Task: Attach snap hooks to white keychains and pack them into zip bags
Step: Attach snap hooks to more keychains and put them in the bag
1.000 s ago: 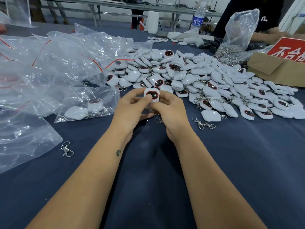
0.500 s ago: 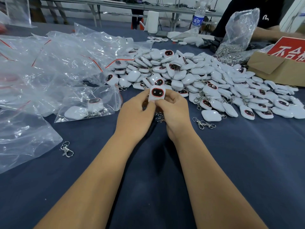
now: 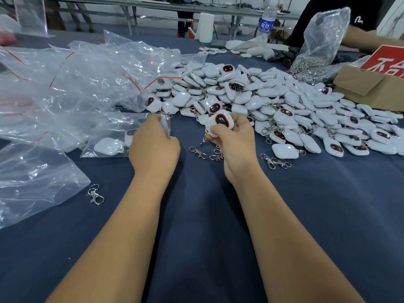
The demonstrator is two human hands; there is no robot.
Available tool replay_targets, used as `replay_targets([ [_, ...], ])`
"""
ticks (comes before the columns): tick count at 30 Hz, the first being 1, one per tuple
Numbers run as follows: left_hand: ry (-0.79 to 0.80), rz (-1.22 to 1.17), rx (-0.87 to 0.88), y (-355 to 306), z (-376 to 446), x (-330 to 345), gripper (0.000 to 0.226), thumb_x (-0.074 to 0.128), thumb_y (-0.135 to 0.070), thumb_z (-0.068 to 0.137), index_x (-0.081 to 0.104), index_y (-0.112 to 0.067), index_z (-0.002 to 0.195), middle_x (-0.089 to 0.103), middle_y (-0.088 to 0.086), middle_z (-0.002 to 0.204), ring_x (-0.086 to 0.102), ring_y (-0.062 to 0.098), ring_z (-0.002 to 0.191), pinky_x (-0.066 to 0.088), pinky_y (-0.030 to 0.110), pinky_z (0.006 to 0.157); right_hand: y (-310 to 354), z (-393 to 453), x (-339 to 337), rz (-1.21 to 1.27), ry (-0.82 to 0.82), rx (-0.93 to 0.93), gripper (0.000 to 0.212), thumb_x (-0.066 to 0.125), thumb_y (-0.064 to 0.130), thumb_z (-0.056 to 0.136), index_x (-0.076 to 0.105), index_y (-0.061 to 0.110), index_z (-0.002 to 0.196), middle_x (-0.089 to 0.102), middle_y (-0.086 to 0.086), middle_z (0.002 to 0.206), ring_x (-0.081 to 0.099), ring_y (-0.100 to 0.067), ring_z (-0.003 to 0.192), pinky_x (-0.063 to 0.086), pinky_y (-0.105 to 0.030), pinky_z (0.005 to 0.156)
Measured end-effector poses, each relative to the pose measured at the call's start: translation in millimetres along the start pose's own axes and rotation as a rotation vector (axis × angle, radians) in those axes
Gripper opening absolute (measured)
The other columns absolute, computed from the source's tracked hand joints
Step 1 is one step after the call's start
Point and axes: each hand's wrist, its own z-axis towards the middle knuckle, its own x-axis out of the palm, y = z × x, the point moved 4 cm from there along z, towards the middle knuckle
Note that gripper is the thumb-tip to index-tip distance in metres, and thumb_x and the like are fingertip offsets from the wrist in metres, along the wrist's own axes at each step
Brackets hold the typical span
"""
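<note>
Now | left hand (image 3: 153,145) moved off to zip bag (image 3: 122,136), pinching it | right hand (image 3: 234,136) alone grips keychain (image 3: 219,122)

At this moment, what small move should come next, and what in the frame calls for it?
Probably the left hand should lift the mouth of the zip bag open so the keychain can go in. The right hand holds a white keychain just right of the bag, and the left hand already rests on the bag's right edge. That bag holds two keychains already.

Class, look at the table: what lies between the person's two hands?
In the head view, only bare blue cloth between left hand and right hand; loose snap hooks lie just nearer.
</note>
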Motion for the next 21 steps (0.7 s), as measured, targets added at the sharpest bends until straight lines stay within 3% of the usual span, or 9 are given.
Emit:
replay_targets([
  [4, -0.016, 0.019, 0.091, -8.9, -4.4, 0.4, 0.034, 0.052, -0.01, 0.085, 0.069, -0.024, 0.111, 0.067, -0.008, 0.094, 0.062, 0.023, 0.092, 0.038, 0.029, 0.069, 5.6, -5.4, 6.4, 0.096, 0.087, -0.02, 0.024, 0.056, -0.014, 0.087, 0.051, 0.008, 0.095, 0.062, -0.004, 0.085, 0.063, -0.022, 0.083, 0.056, -0.035, 0.086],
  [8, 0.014, -0.431, 0.065, -15.4, -5.6, 1.8, 0.017, 0.064, -0.019, 0.087, 0.074, -0.024, 0.1, 0.067, -0.017, 0.076, 0.064, 0.001, 0.073, 0.048, 0.014, 0.067, 10.6, -10.7, 14.1, 0.333, 0.183, -0.013, 0.022, 0.054, -0.014, 0.092, 0.048, 0.006, 0.099, 0.063, -0.011, 0.091, 0.069, -0.028, 0.088, 0.059, -0.033, 0.084],
  [10, 0.067, -0.633, 0.025, -18.2, -7.5, 5.4, 0.015, 0.067, -0.014, 0.087, 0.075, -0.021, 0.097, 0.071, -0.011, 0.081, 0.067, 0.003, 0.078, 0.053, 0.018, 0.071, 11.1, -11.3, 15.4, 0.384, 0.194, -0.013, 0.021, 0.053, -0.013, 0.093, 0.048, 0.006, 0.1, 0.064, -0.012, 0.094, 0.07, -0.026, 0.089, 0.059, -0.032, 0.084],
  [11, 0.091, -0.692, 0.012, -19.5, -8.7, 7.4, 0.016, 0.066, -0.012, 0.087, 0.075, -0.023, 0.095, 0.072, -0.008, 0.082, 0.068, 0.006, 0.08, 0.054, 0.021, 0.071, 10.4, -11.1, 15.9, 0.375, 0.192, -0.016, 0.021, 0.053, -0.012, 0.093, 0.047, 0.006, 0.103, 0.065, -0.012, 0.095, 0.071, -0.024, 0.088, 0.059, -0.031, 0.085],
  [13, 0.101, -0.756, 0.0, -21.9, -10.9, 10.3, 0.025, 0.062, -0.005, 0.088, 0.071, -0.028, 0.088, 0.069, -0.008, 0.078, 0.065, 0.001, 0.068, 0.049, 0.013, 0.06, 7.9, -9.9, 16.5, 0.299, 0.176, -0.03, 0.024, 0.055, -0.012, 0.093, 0.047, 0.004, 0.108, 0.065, -0.012, 0.097, 0.07, -0.022, 0.089, 0.058, -0.034, 0.089],
  [16, 0.118, -0.841, -0.038, -23.4, -11.5, 11.1, 0.026, 0.06, 0.0, 0.09, 0.067, -0.024, 0.094, 0.065, -0.005, 0.076, 0.06, -0.003, 0.058, 0.045, 0.009, 0.051, 5.9, -7.5, 15.2, 0.139, 0.138, -0.07, 0.024, 0.061, -0.009, 0.09, 0.049, 0.004, 0.106, 0.066, -0.011, 0.095, 0.066, -0.02, 0.093, 0.055, -0.034, 0.094],
  [19, 0.128, -0.963, -0.057, -24.1, -10.2, 7.8, 0.026, 0.061, 0.004, 0.09, 0.066, -0.018, 0.102, 0.066, -0.009, 0.07, 0.06, -0.004, 0.058, 0.046, 0.01, 0.052, 4.5, -7.2, 11.7, 0.038, 0.114, -0.088, 0.021, 0.067, -0.002, 0.088, 0.055, 0.011, 0.099, 0.07, -0.002, 0.09, 0.066, -0.009, 0.085, 0.055, -0.021, 0.083],
  [21, 0.115, -1.029, -0.073, -23.2, -9.0, 5.1, 0.026, 0.063, 0.003, 0.089, 0.067, -0.02, 0.101, 0.067, -0.015, 0.065, 0.061, -0.005, 0.06, 0.047, 0.011, 0.056, 2.8, -6.7, 9.9, -0.03, 0.123, -0.093, 0.017, 0.07, 0.003, 0.087, 0.059, 0.013, 0.096, 0.072, -0.003, 0.093, 0.067, -0.011, 0.088, 0.055, -0.025, 0.088],
])
